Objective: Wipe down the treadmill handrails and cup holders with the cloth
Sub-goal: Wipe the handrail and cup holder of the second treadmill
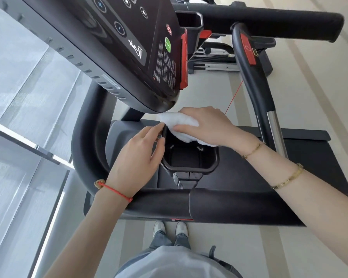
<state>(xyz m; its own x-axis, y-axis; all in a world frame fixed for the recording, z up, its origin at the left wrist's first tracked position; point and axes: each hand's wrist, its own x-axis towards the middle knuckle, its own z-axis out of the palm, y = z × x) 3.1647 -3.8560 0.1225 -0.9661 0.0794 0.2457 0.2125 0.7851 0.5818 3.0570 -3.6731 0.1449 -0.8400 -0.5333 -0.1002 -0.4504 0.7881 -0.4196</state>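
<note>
A black cup holder (189, 168) sits below the console, just beyond the near handrail (209, 203). My right hand (207, 125) presses a white cloth (179, 122) onto the holder's far rim, fingers spread over the cloth. My left hand (137, 155) grips the holder's left rim with thumb and fingers. A second cup holder (190, 22) shows at the top, beside the far handrail (269, 19). The cloth covers the far rim; the holder's inside is open to view.
The black console (119, 47) with buttons hangs over the cloth's far edge. A curved front bar (255, 81) with a chrome sensor section and a red safety cord runs to the right. Windows lie to the left. My feet stand on the floor beside the treadmill.
</note>
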